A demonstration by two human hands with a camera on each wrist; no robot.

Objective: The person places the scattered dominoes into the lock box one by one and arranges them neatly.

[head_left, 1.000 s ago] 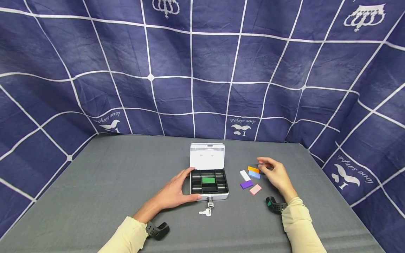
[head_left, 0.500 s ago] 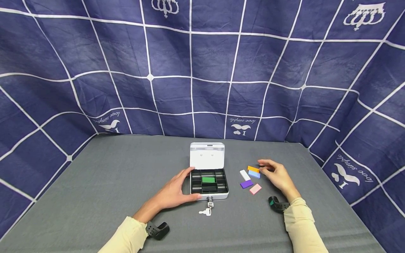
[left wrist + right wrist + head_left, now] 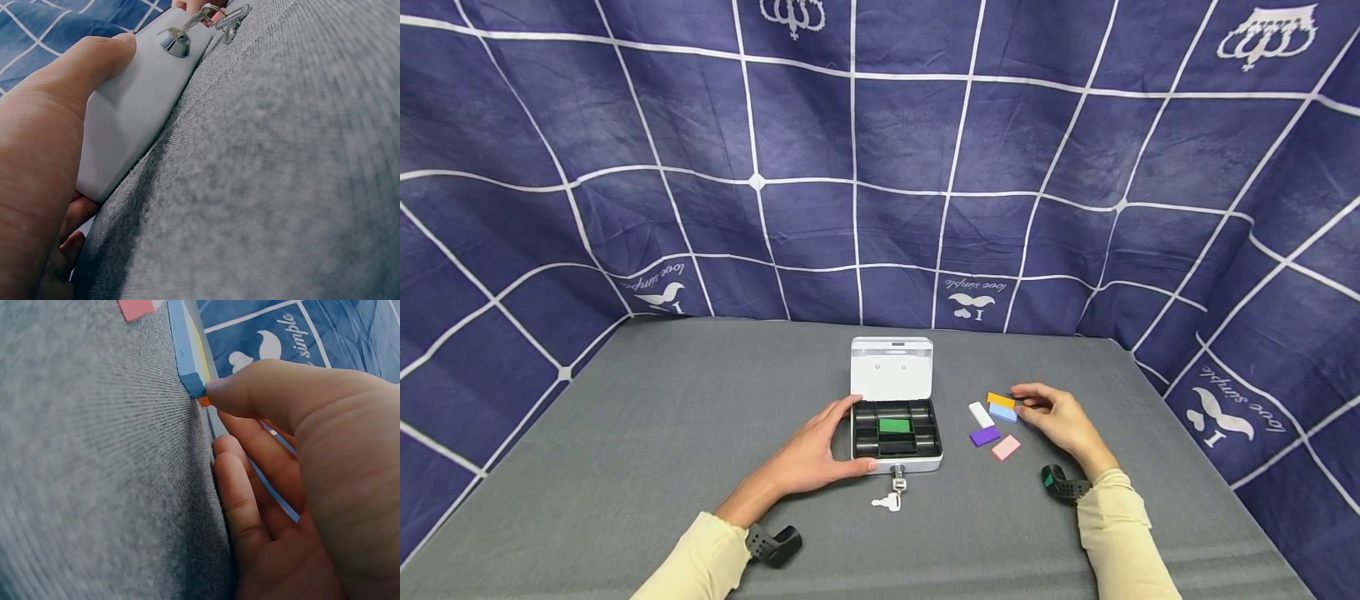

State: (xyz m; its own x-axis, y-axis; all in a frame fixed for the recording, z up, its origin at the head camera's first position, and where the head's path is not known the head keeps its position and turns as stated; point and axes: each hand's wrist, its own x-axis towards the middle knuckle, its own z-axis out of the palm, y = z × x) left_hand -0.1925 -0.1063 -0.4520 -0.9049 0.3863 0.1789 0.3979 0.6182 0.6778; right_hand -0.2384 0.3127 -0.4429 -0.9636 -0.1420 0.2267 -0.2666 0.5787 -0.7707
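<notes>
A small white cash box (image 3: 895, 467) stands with its lid (image 3: 891, 368) raised and a black compartment tray inside. A green block (image 3: 894, 426) lies in the tray's middle. My left hand (image 3: 808, 457) grips the box's left side, thumb on the front face, fingers along the side. To the right of the box, my right hand (image 3: 1060, 421) is beside an orange block (image 3: 1001, 400) and a light blue block (image 3: 1002, 412). Its thumb tip is at the blue block's end in the right wrist view; whether it touches cannot be told. Nothing is held there.
A white block (image 3: 981, 415), a purple block (image 3: 985, 436) and a pink block (image 3: 1006, 447) lie between the box and my right hand. Keys (image 3: 891, 502) hang from the front lock onto the grey cloth (image 3: 625, 467). A blue checked curtain (image 3: 895, 225) closes the back.
My right hand has shifted slightly down and right, its fingertips settling closer to the ends of the orange and blue blocks. The left hand and box stay put.
</notes>
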